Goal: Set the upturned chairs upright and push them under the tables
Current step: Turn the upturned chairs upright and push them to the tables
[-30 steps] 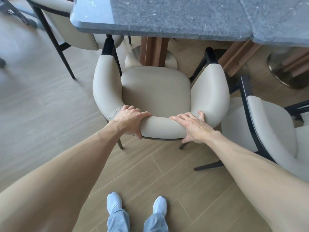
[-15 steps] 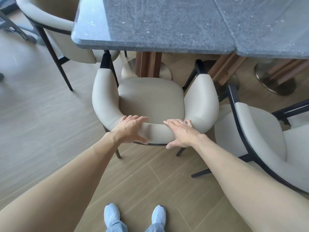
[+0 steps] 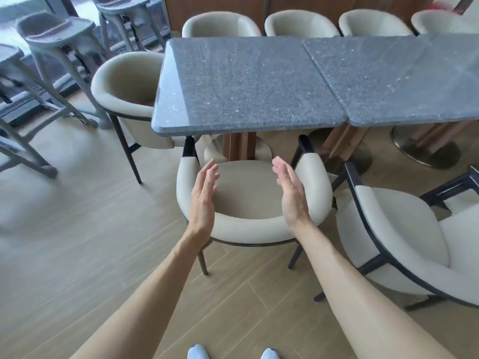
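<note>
Your left hand (image 3: 203,200) and right hand (image 3: 291,193) hover above the chair (image 3: 248,229), fingers apart, holding nothing. It stands upright with only its arm tips at the tabletop (image 3: 246,81) edge, so set both palms on the backrest and push straight, keeping the arms clear of the edge. The second chair (image 3: 399,237) on your right is cut off; it seems to be upright, though its legs are partly hidden.

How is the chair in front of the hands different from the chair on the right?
The front chair stands upright, square to the table, its arm tips at the table edge. The right chair is tilted, turned askew, and farther from the table. Both have cream padding and dark frames.
</note>
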